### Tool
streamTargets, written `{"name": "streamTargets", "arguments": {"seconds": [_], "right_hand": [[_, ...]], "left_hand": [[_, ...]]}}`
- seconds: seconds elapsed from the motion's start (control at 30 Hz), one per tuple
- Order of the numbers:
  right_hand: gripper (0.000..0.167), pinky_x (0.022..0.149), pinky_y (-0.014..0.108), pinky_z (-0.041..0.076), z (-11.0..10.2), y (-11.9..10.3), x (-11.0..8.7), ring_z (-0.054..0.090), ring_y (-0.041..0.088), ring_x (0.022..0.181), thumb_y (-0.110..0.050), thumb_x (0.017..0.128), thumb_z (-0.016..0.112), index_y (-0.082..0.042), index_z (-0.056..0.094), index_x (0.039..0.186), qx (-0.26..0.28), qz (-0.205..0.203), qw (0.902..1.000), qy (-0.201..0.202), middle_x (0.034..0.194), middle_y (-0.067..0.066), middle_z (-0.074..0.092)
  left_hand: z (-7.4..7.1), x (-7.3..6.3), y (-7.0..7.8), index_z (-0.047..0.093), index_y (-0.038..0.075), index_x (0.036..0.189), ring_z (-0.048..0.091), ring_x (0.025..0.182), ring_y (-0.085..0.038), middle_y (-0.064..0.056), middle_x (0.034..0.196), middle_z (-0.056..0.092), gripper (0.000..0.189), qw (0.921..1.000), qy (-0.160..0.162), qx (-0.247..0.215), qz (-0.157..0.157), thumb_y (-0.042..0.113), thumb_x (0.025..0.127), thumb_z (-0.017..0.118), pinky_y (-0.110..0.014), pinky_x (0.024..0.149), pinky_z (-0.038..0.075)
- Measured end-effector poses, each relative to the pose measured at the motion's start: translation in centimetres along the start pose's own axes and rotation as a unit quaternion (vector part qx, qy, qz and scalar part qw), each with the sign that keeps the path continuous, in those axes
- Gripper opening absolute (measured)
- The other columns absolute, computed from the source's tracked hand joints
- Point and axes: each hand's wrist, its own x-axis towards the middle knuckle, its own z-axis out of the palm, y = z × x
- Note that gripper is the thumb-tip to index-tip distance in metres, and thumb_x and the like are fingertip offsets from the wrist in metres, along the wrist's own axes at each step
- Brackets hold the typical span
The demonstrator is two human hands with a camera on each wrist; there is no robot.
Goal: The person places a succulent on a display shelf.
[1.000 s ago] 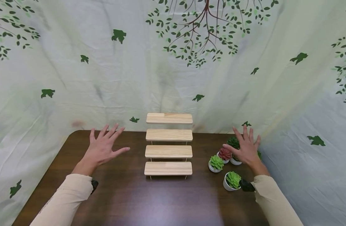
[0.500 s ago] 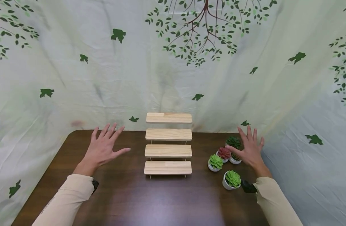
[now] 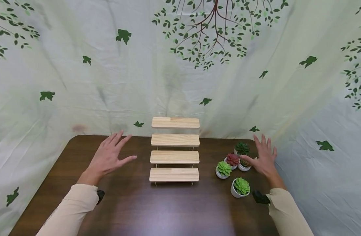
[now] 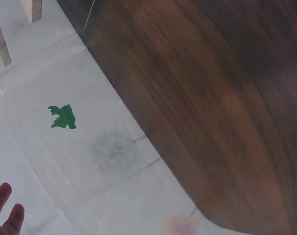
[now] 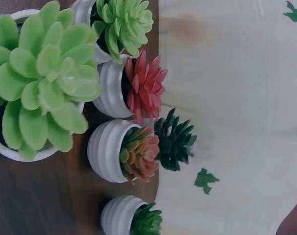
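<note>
My left hand (image 3: pixel 107 156) is over the left part of the dark wooden table, fingers spread, holding nothing. My right hand (image 3: pixel 262 157) hovers with spread fingers beside a group of small potted succulents at the right. In that group are a light green succulent (image 3: pixel 224 168), a red succulent (image 3: pixel 232 160) and a dark green succulent (image 3: pixel 242 148). A larger light green succulent (image 3: pixel 241 186) in a white pot stands nearer. The right wrist view also shows an orange-pink succulent (image 5: pixel 139 154) and a small green succulent (image 5: pixel 146 220), all in white pots.
A four-step wooden shelf (image 3: pixel 174 175) stands mid-table, its light planks rising toward the back. Behind the table (image 3: pixel 168 209) hangs a pale curtain (image 3: pixel 174 82) printed with leaves and branches; it also runs along both sides.
My right hand has shifted right and slightly nearer, uncovering more of the dark green succulent. The left hand's fingers have drawn closer together and tilted a little.
</note>
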Motion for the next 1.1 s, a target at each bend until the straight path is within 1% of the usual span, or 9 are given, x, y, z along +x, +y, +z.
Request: {"name": "streamTargets", "arguments": {"seconds": [0.13,0.23,0.43,0.53,0.67,0.77,0.87,1.03,1.1], "right_hand": [[0.101,0.103,0.074,-0.008,0.2,0.7,-0.4,-0.014,0.043,0.143,-0.055,0.083,0.065,-0.014,0.008,0.155,0.028,-0.004,0.9996,-0.002,0.158,0.024,-0.004],[0.101,0.102,0.076,-0.005,0.5,1.2,-0.8,-0.012,0.046,0.142,-0.052,0.083,0.067,-0.014,0.007,0.155,0.047,-0.006,0.9989,0.0,0.157,0.026,-0.001],[0.098,0.103,0.076,0.004,1.1,2.0,-1.7,-0.001,0.051,0.141,-0.039,0.083,0.071,-0.009,0.01,0.154,0.121,0.002,0.9924,0.017,0.156,0.03,0.003],[0.098,0.104,0.076,0.008,1.3,2.3,-2.3,0.001,0.051,0.141,-0.029,0.083,0.074,-0.009,0.01,0.154,0.159,0.003,0.9871,0.021,0.156,0.028,0.002],[0.102,0.104,0.075,0.009,1.7,3.1,-3.3,0.003,0.05,0.141,-0.021,0.08,0.077,-0.012,0.008,0.155,0.19,-0.009,0.9816,0.022,0.157,0.027,0.003],[0.104,0.105,0.074,0.009,2.2,3.8,-3.9,0.004,0.05,0.141,-0.017,0.079,0.077,-0.015,0.007,0.155,0.198,-0.016,0.9799,0.017,0.157,0.027,0.004],[0.104,0.104,0.075,0.01,2.8,4.1,-4.4,0.005,0.051,0.14,-0.017,0.08,0.077,-0.014,0.006,0.155,0.204,-0.008,0.979,0.007,0.157,0.026,0.006],[0.106,0.103,0.077,0.007,3.8,4.4,-5.4,0.002,0.052,0.14,-0.021,0.08,0.077,-0.013,0.003,0.155,0.226,0.034,0.9735,-0.013,0.157,0.026,0.003],[0.106,0.103,0.077,0.004,4.0,4.6,-5.8,-0.002,0.051,0.141,-0.021,0.081,0.076,-0.014,0.0,0.155,0.235,0.053,0.9702,-0.024,0.158,0.025,0.0]], "left_hand": [[0.3,-0.2,0.2,0.04,0.013,0.145,0.034,0.131,-0.046,-0.025,0.148,0.034,0.078,0.9997,0.012,-0.017,-0.008,0.056,0.084,0.064,-0.062,0.102,0.03],[0.7,-0.4,0.2,0.042,0.011,0.144,0.036,0.13,-0.044,-0.025,0.146,0.038,0.077,0.9985,0.034,-0.041,-0.009,0.051,0.083,0.067,-0.062,0.101,0.031],[1.7,-0.7,0.4,0.048,0.005,0.138,0.035,0.131,-0.043,-0.024,0.141,0.045,0.071,0.9904,0.08,-0.113,-0.014,0.041,0.081,0.072,-0.065,0.101,0.03],[2.2,-0.9,0.6,0.049,0.005,0.138,0.035,0.132,-0.043,-0.022,0.141,0.046,0.067,0.9852,0.083,-0.147,-0.03,0.037,0.083,0.072,-0.064,0.102,0.029],[2.9,-1.3,1.2,0.046,0.005,0.14,0.036,0.131,-0.044,-0.022,0.141,0.046,0.064,0.9764,0.069,-0.196,-0.058,0.032,0.086,0.07,-0.063,0.103,0.029],[3.5,-1.9,1.7,0.046,0.007,0.141,0.038,0.129,-0.043,-0.021,0.141,0.047,0.061,0.9643,0.066,-0.241,-0.088,0.031,0.089,0.068,-0.063,0.102,0.031],[4.1,-2.4,2.1,0.047,0.01,0.14,0.044,0.126,-0.04,-0.019,0.138,0.05,0.056,0.9482,0.073,-0.287,-0.115,0.03,0.091,0.066,-0.06,0.1,0.035],[5.3,-2.9,2.8,0.049,0.011,0.138,0.056,0.116,-0.036,-0.017,0.133,0.056,0.049,0.9209,0.081,-0.349,-0.154,0.027,0.094,0.063,-0.053,0.094,0.045],[5.8,-3.0,3.0,0.049,0.011,0.138,0.057,0.115,-0.035,-0.017,0.133,0.057,0.047,0.9074,0.082,-0.373,-0.175,0.027,0.096,0.061,-0.047,0.093,0.048]]}}
